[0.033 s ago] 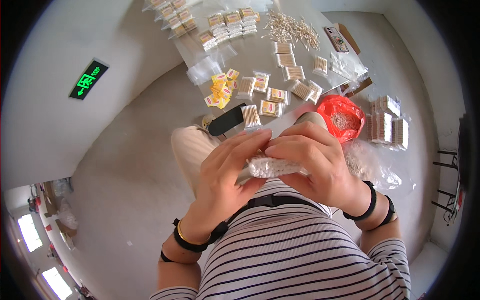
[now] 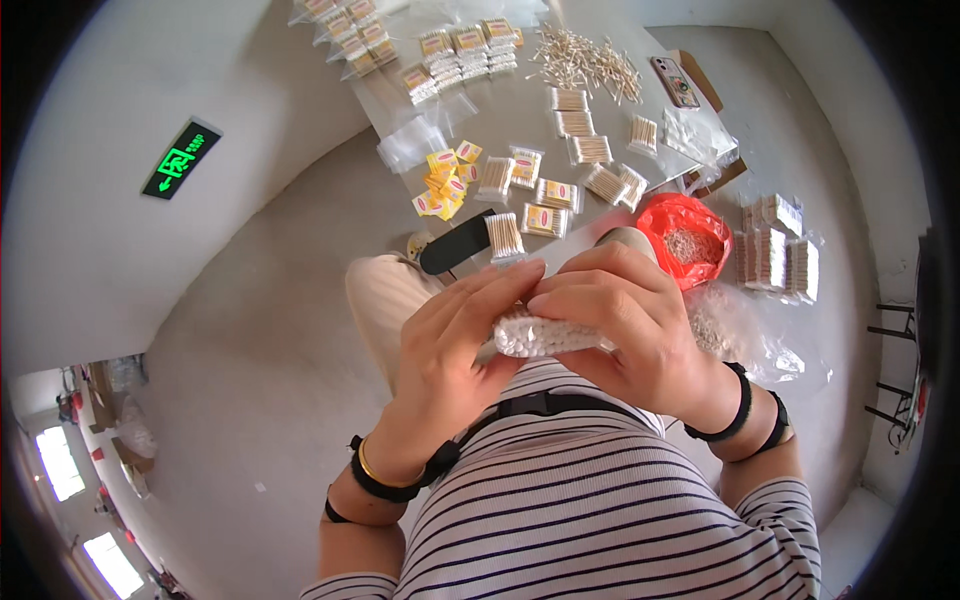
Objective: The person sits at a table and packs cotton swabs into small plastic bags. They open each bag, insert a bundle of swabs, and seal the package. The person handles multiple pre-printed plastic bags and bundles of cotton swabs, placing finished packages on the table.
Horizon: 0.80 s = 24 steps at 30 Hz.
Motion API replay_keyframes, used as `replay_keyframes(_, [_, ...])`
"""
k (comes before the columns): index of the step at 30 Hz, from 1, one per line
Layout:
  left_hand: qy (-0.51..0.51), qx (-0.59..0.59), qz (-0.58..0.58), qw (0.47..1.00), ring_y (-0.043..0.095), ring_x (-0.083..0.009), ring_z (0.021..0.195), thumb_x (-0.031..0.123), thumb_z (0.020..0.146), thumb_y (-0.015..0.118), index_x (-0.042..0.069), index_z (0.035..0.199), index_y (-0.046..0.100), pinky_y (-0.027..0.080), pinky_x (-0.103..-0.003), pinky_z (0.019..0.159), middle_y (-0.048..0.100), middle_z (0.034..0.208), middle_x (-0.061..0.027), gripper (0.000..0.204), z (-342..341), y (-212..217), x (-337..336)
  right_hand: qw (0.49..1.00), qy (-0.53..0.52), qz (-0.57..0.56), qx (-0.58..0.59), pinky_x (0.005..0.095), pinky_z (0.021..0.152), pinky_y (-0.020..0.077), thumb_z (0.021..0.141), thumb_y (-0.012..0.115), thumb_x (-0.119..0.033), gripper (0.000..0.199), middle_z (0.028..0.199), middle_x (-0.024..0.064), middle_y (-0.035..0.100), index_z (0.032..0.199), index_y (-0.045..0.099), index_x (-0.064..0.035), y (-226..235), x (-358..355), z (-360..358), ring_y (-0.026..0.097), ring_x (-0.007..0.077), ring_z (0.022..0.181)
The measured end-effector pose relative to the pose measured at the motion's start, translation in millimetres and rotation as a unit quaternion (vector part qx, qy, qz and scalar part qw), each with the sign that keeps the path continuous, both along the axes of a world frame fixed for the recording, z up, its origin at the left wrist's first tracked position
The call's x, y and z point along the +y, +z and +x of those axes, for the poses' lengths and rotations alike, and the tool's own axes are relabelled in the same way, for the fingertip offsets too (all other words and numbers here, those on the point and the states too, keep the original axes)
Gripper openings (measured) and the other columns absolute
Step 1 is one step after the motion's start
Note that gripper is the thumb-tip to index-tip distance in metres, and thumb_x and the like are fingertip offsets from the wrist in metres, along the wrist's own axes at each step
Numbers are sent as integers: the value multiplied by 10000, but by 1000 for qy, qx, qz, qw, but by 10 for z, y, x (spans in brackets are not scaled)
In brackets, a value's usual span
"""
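A clear bag of cotton swabs [image 2: 545, 337] is held in front of my waist, its white cotton tips facing me. My left hand [image 2: 455, 325] grips its left end, fingers over the top and thumb below. Round the right end closes my right hand [image 2: 620, 320], with the thumb underneath. The far side of the bag is hidden behind my fingers. Just beyond my hands, at the table's near edge, lies another swab bag [image 2: 505, 236]. Farther on are bags with yellow cards [image 2: 545, 221] and a pile of loose yellow cards [image 2: 443, 180].
Loose swabs [image 2: 585, 62] are heaped at the table's far side, near a phone [image 2: 675, 82]. Stacked packs [image 2: 468, 50] stand far left of them. Empty clear bags [image 2: 412, 140] lie at the left edge. A red plastic bag [image 2: 655, 212] of swabs and bundled packs [image 2: 765, 255] are at right.
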<state>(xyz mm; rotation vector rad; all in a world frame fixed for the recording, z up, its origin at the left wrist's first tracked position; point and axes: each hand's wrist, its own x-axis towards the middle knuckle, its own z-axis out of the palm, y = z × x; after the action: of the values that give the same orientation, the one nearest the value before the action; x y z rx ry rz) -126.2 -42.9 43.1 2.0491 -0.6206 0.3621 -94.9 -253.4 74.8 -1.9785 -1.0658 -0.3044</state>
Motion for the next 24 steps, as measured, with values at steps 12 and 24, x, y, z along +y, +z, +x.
replay_keyframes(12, [23,-76,7,997,747,-270,963,79,788,840,32,1131,739,613,-368,834,769,1085,-84,360,87,201,41,997,12,31,64,343,815,492,821,850,-245,343,1010,58,587,1121,782,-93,60,-40,71,600,216,958])
replay_keyframes(24, [43,-113,-11,993,730,-238,885,73,717,900,41,1074,741,609,-356,788,761,1034,-84,392,-89,399,130,999,-9,40,16,347,792,477,798,852,-261,351,956,29,603,1104,789,-101,62,-69,86,583,208,905])
